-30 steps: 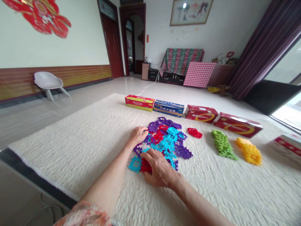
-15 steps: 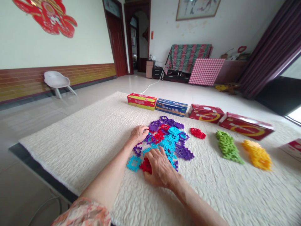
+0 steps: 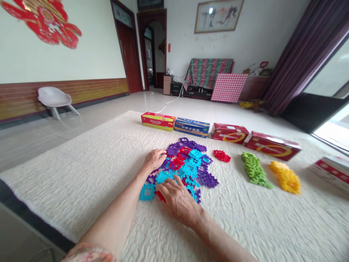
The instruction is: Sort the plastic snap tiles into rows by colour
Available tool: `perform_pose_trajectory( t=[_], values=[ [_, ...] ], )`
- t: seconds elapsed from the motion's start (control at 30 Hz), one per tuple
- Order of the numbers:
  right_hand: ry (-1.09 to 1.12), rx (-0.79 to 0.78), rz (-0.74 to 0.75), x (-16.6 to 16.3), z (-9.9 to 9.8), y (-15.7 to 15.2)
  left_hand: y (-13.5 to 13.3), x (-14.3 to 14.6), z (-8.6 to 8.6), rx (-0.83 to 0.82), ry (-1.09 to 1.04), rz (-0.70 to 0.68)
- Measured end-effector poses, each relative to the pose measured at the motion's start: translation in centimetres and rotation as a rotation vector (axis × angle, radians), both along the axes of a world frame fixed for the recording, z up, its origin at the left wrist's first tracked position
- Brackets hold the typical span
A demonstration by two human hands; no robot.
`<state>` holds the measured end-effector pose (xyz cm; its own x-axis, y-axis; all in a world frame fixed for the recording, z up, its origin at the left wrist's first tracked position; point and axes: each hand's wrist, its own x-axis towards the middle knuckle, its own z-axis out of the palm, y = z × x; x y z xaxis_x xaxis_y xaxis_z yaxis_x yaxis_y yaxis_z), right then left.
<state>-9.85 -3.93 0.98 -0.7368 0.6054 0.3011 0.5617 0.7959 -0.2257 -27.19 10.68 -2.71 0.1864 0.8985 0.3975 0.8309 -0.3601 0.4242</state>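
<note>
A loose pile of flat, notched plastic building pieces lies on the cover: purple pieces [image 3: 207, 179], light-blue pieces [image 3: 188, 170] and red pieces [image 3: 178, 161]. My left hand [image 3: 155, 160] is at the pile's left edge, fingers bent together and touching purple pieces; its fingertips are partly hidden. Over the near side, my right hand [image 3: 178, 200] is closed with curled fingers, beside a light-blue square [image 3: 147, 191]. A bit of a red piece [image 3: 160, 196] shows beneath its fingers. What lies inside its grasp is hidden.
Right of the pile are separate red [image 3: 222, 155], green [image 3: 255, 170] and yellow [image 3: 285, 177] groups. Behind stand a red-yellow box [image 3: 158, 121], a blue box [image 3: 191, 127] and red boxes [image 3: 229, 133]. A white-red box [image 3: 331, 173] stands far right. Cream quilted cover [image 3: 89, 160] spreads underneath.
The view has shifted, moving the whole scene left in the picture. My right hand's fingers now cover more of the red piece. My left hand stays at the pile's left edge.
</note>
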Motion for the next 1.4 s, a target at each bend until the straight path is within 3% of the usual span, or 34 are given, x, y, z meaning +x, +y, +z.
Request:
perform_pose_trajectory(
  t=[0.17,0.33,0.43,0.63,0.8,0.97,1.13,1.27,1.4],
  values=[
    [0.077,0.048,0.017,0.4,-0.4,0.5,0.0,0.0,0.0,-0.005,0.018,0.006],
    [0.434,0.015,-0.096,1.6,-0.1,1.9,0.0,0.0,0.0,-0.008,0.037,0.018],
    [0.617,0.050,-0.276,4.1,0.0,4.0,0.2,0.0,-0.1,-0.003,0.041,0.020],
    [0.614,0.233,-0.845,12.1,-2.1,8.4,0.1,0.0,0.2,-0.044,0.052,0.024],
    [0.594,0.093,-1.160,15.8,-3.6,9.2,-0.2,0.3,0.8,0.014,0.052,0.015],
    [0.711,-0.039,-1.127,16.6,-3.9,9.1,-0.2,1.5,1.7,0.127,0.118,-0.039],
    [0.801,0.118,-1.167,17.0,-4.4,9.3,0.7,2.8,2.2,0.067,0.207,-0.173],
    [0.626,0.285,-1.180,17.4,-4.6,9.5,1.8,2.6,1.9,0.000,0.208,-0.224],
    [0.368,0.246,-1.133,16.8,-4.4,9.3,2.5,1.4,1.4,0.002,0.152,-0.185]
  ],
)
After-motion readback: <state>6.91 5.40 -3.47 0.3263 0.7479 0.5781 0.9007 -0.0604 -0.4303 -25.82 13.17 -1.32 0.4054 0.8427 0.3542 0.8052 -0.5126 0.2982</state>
